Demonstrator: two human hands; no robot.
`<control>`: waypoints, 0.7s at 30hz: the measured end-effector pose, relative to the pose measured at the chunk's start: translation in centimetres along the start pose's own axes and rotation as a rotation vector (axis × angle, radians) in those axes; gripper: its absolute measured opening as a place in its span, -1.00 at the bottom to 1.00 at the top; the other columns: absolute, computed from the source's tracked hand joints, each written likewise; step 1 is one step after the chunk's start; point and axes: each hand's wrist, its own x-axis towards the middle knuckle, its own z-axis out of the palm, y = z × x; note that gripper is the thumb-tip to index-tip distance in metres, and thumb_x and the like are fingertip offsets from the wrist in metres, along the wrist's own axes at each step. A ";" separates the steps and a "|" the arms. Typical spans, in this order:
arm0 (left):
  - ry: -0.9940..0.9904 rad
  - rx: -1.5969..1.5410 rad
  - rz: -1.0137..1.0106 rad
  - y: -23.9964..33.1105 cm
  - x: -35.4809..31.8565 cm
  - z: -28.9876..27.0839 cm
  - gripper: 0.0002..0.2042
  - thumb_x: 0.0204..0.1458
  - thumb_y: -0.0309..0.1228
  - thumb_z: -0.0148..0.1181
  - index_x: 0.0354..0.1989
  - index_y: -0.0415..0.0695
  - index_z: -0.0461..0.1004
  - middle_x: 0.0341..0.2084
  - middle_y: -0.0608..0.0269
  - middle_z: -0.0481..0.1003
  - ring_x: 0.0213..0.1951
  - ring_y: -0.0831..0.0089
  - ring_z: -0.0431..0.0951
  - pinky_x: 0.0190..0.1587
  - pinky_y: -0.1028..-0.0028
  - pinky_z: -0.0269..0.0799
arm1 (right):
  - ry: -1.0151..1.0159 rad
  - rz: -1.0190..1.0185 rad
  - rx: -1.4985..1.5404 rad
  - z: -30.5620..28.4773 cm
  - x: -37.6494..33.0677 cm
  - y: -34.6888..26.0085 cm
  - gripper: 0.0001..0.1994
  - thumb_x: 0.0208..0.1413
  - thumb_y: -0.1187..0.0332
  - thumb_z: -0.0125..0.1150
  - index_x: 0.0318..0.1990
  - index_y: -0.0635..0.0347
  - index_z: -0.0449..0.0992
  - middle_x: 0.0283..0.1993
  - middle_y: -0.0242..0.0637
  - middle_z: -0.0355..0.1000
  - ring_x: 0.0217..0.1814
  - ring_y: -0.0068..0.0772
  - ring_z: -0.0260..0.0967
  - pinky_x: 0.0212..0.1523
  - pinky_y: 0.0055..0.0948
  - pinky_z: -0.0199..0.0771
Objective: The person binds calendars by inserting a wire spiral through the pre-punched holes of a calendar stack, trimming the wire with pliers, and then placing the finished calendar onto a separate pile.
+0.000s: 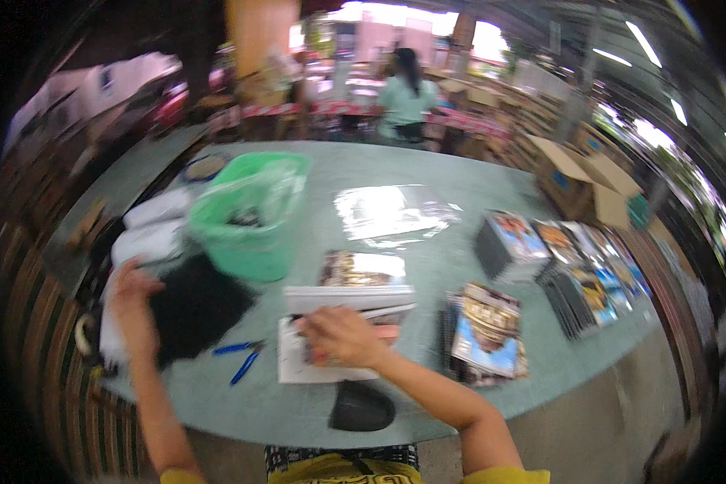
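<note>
My left hand [133, 290] is raised over the left side of the table, thumb apart from the fingers, with nothing seen in it. It is nearest a black heap [198, 306], too blurred to identify, and white wrapped bundles [149, 242]. My right hand [340, 335] is curled over an open booklet [294, 367] with white-edged pages and a reddish picture, its fingertips near the left side. Just beyond lies another printed picture sheet [363, 269]. Blue-handled pliers [246, 355] rest left of the booklet. A dark rounded object [361, 406] lies at the table's near edge.
A green bin [250, 258] with a clear plastic liner stands at the far left. Clear plastic sheets [391, 211] lie at centre back. Booklet stacks [486, 331] and more piles [516, 246] occupy the right, near an open cardboard box [577, 181]. Another person [403, 101] is in the background.
</note>
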 end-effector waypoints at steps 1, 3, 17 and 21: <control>-0.280 -0.470 -0.079 1.5 -1.2 3.1 -0.71 0.15 -0.32 -0.06 -0.05 -0.22 0.42 -0.35 0.24 0.47 -0.48 0.56 0.45 -0.42 0.60 0.38 | -0.001 0.005 -0.042 -0.9 -0.5 0.7 -0.62 -0.13 0.38 0.08 -0.09 0.33 0.43 -0.11 -0.18 0.34 -0.05 -0.21 0.31 -0.09 -0.31 0.35; -0.599 -0.184 -0.133 3.6 -3.8 5.6 -0.76 0.08 -0.40 0.02 -0.10 -0.13 0.47 -0.47 0.26 0.50 -0.60 0.59 0.42 -0.55 0.61 0.32 | 0.040 0.060 -0.064 -1.1 -0.1 0.6 -0.60 -0.29 0.35 0.24 -0.17 0.23 0.49 -0.19 -0.26 0.37 -0.11 -0.23 0.31 -0.13 -0.33 0.37; -0.676 -0.171 -0.118 2.8 -7.6 8.9 -0.80 0.08 -0.34 0.10 -0.30 -0.26 0.44 -0.55 0.24 0.46 -0.49 0.55 0.44 -0.39 0.49 0.36 | -0.065 0.507 0.041 0.5 4.1 0.5 -0.85 -0.21 0.44 0.24 -0.40 0.16 0.46 -0.43 -0.23 0.38 -0.35 -0.15 0.32 -0.30 -0.26 0.27; -0.565 -0.222 -0.026 2.3 -8.6 10.3 -0.82 0.08 -0.35 0.08 -0.34 -0.24 0.46 -0.55 0.22 0.44 -0.48 0.51 0.43 -0.40 0.48 0.33 | -0.094 0.580 -0.131 1.3 5.4 -0.7 -0.73 -0.28 0.20 0.34 -0.49 0.13 0.42 -0.50 -0.26 0.38 -0.39 -0.19 0.32 -0.36 -0.28 0.21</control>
